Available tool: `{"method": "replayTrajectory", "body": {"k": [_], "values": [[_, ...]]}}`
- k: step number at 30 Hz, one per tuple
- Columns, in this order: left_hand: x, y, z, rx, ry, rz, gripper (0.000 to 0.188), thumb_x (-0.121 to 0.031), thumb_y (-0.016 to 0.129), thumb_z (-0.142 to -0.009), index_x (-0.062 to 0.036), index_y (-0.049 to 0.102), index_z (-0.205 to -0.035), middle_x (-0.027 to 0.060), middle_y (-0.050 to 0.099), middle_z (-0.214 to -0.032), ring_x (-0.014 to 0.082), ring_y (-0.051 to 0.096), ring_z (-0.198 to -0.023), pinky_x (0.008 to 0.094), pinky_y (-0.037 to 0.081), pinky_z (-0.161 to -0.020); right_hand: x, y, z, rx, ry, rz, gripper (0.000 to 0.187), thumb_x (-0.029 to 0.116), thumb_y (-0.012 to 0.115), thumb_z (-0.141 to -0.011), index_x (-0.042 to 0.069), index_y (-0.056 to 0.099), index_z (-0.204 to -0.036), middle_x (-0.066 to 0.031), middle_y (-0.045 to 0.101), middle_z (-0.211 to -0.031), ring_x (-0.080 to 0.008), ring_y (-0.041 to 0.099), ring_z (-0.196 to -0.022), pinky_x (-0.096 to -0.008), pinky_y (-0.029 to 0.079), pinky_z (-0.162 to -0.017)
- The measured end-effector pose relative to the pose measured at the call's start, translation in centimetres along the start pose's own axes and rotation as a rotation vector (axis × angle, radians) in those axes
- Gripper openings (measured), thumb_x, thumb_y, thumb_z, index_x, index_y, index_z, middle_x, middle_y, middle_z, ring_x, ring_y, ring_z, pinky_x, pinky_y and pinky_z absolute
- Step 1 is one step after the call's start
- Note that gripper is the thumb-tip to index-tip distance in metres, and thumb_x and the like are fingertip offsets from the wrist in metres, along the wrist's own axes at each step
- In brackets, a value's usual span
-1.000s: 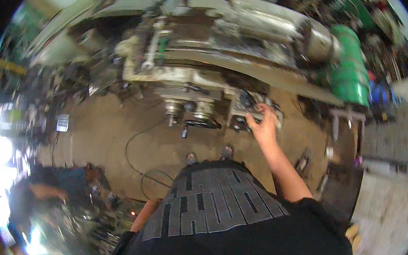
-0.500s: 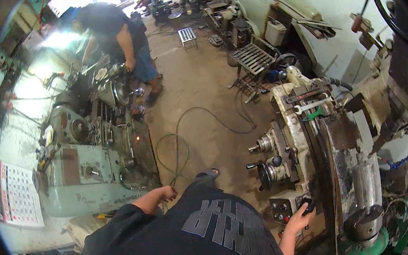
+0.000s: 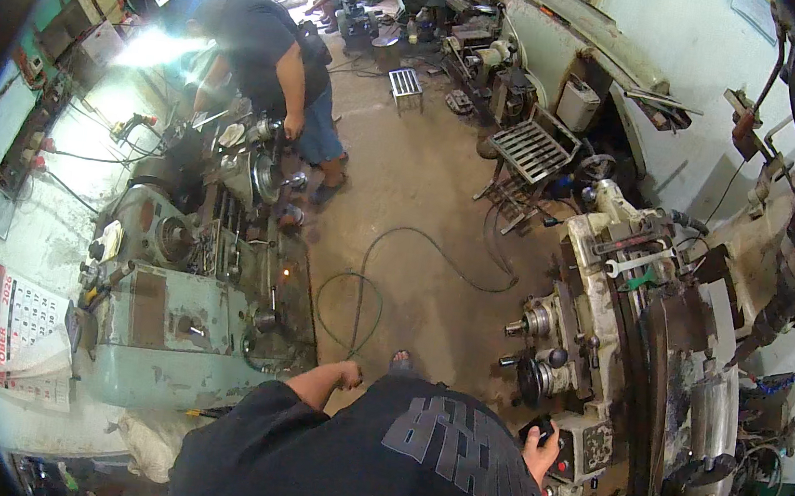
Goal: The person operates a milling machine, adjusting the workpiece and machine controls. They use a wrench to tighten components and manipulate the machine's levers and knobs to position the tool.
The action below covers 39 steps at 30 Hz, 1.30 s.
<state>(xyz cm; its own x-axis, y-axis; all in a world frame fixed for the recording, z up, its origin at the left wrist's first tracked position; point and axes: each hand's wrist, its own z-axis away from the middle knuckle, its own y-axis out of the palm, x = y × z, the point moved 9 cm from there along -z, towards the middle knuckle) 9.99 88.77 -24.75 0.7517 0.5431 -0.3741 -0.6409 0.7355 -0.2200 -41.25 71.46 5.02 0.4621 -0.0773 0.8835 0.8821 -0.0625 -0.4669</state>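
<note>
My right hand (image 3: 543,453) is closed around a small black object (image 3: 543,425), whose kind I cannot make out. It is beside the pale control box (image 3: 584,448) with a red button on the machine at my right. My left hand (image 3: 345,375) hangs in front of me with its fingers curled and nothing visible in them. It is nearest to the front edge of the green lathe (image 3: 162,320). Above the control box, a black handwheel (image 3: 532,380) sticks out from the machine. An open-end wrench (image 3: 636,262) lies on top of that machine.
A person in dark clothes (image 3: 258,54) bends over the lathe's far end. A hose (image 3: 397,233) loops across the floor. A slatted stool (image 3: 405,83) and a slatted metal rack (image 3: 531,153) stand farther back. A calendar (image 3: 31,326) hangs at the left wall.
My right hand has moved left, from over the control box to its left side, with the black object. My left hand has shifted slightly right. The whole view has swung left.
</note>
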Motion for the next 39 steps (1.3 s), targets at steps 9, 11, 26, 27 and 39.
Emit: {"method": "replayTrajectory", "body": {"k": [9, 11, 26, 27, 39], "values": [[-11.4, -17.6, -1.0, -0.535, 0.275, 0.212, 0.032, -0.025, 0.055, -0.089, -0.0005, 0.069, -0.104, 0.0242, 0.071, -0.089, 0.036, 0.07, -0.075, 0.0464, 0.056, -0.068, -6.3, 4.1, 2.6, -0.001, 0.214, 0.026, 0.032, 0.011, 0.063, -0.091, 0.003, 0.056, -0.122, -0.0101, 0.065, -0.102, -0.0189, 0.06, -0.091, -0.0333, 0.049, -0.087], [-9.9, -16.1, -1.3, -0.432, 0.201, 0.336, 0.034, -0.027, 0.055, -0.09, 0.0011, 0.068, -0.105, 0.0238, 0.07, -0.086, 0.0344, 0.07, -0.071, 0.0444, 0.056, -0.067, -5.9, 5.7, 2.2, 0.078, 0.221, -0.045, 0.033, 0.01, 0.066, -0.088, 0.005, 0.056, -0.119, -0.0091, 0.061, -0.102, -0.0185, 0.056, -0.092, -0.0327, 0.047, -0.087], [23.1, -5.2, 6.5, -0.569, -0.152, -0.024, 0.023, -0.021, 0.06, -0.085, -0.0048, 0.076, -0.084, 0.0152, 0.072, -0.078, 0.0332, 0.069, -0.072, 0.0424, 0.055, -0.067, 6.4, 27.3, -9.3, 0.689, -0.072, 0.205, 0.027, 0.005, 0.068, -0.086, 0.003, 0.056, -0.11, -0.0088, 0.063, -0.091, -0.0154, 0.059, -0.081, -0.032, 0.049, -0.078], [24.9, -4.5, 8.0, -0.672, -0.269, 0.275, 0.024, -0.022, 0.059, -0.086, -0.0042, 0.075, -0.084, 0.0165, 0.072, -0.078, 0.0342, 0.069, -0.072, 0.0432, 0.054, -0.067, 7.3, 29.3, -10.1, 0.732, -0.125, 0.27, 0.026, 0.005, 0.068, -0.086, 0.002, 0.058, -0.109, -0.0092, 0.063, -0.092, -0.0154, 0.059, -0.082, -0.0324, 0.049, -0.077], [15.8, 25.2, 9.1, -0.741, -0.606, 1.712, 0.018, -0.016, 0.061, -0.082, -0.0014, 0.071, -0.083, 0.0165, 0.069, -0.076, 0.0299, 0.068, -0.067, 0.0436, 0.052, -0.06, 11.4, 47.6, -16.3, 1.185, -0.373, 0.482, 0.035, 0.019, 0.07, -0.081, -0.002, 0.061, -0.107, -0.0143, 0.066, -0.08, -0.0238, 0.064, -0.075, -0.0374, 0.05, -0.069]]}}
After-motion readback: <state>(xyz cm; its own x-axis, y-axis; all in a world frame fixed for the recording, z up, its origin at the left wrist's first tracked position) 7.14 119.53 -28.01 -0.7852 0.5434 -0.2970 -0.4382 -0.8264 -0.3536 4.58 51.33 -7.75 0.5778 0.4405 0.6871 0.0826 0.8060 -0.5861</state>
